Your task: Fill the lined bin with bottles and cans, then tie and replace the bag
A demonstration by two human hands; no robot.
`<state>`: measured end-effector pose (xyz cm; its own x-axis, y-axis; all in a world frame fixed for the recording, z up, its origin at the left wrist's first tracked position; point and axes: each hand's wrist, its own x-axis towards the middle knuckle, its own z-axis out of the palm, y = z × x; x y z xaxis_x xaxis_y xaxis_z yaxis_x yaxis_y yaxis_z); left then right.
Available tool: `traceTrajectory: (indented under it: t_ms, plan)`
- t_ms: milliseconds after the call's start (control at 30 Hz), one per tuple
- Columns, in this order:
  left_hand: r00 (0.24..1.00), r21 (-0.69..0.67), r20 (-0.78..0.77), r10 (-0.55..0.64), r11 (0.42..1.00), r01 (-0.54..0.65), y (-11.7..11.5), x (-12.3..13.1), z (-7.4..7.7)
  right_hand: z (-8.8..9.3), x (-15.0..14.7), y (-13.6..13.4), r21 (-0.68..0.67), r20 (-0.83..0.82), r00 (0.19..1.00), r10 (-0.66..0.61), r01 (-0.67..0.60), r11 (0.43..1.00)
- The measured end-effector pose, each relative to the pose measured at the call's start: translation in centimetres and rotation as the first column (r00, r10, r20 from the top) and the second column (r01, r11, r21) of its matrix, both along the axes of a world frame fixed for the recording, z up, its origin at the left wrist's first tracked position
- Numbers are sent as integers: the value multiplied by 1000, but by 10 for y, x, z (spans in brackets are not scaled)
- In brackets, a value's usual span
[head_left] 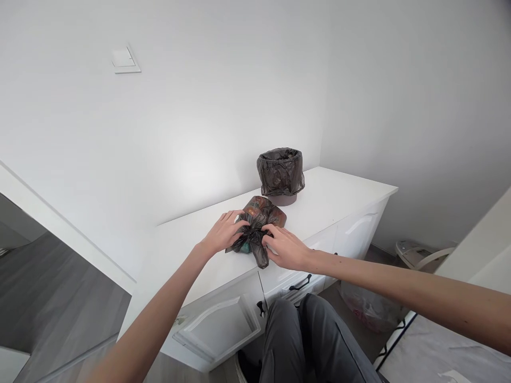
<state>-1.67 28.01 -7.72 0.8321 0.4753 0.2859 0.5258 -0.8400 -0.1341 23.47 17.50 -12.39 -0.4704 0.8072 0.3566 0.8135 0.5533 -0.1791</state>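
While left hand (223, 233) and right hand (286, 250) are pinching the dark bag (256, 234), most bulk is lying toward twelve o'clock.

Bag (258, 216) before you: thin plastic film, creased, semi-translucent, slight sheen. Liner (281, 175): similar crinkled film. Bin (284, 200), exposed base: smooth, matt. You face a smooth cabinet top (339, 194) and glossy door panel (217, 327); wall (219, 80) matt. Your trousers (281, 335): matt cloth. Floor (80, 290): wood-look grain.
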Motion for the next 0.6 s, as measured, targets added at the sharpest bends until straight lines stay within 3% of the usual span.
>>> traceTrajectory:
  t_ms: [67,167,267,433,600]
  plan:
    - [1000,10,28,7,1000,-8,2,3,0,2,-2,-5,106,22,1000,21,-23,994]
    - [993,28,109,39,999,-42,2,10,2,6,-7,-11,247,202,960,193,-241,939]
    - [981,36,183,69,996,-77,-2,15,5,5,-15,-16,269,356,893,275,-380,885]
    - [944,10,309,114,992,-123,-8,19,12,1,-28,-20,186,343,937,64,-134,973]
    - [900,-35,404,162,986,-162,-7,17,12,1,-25,-15,126,345,936,-64,21,992]
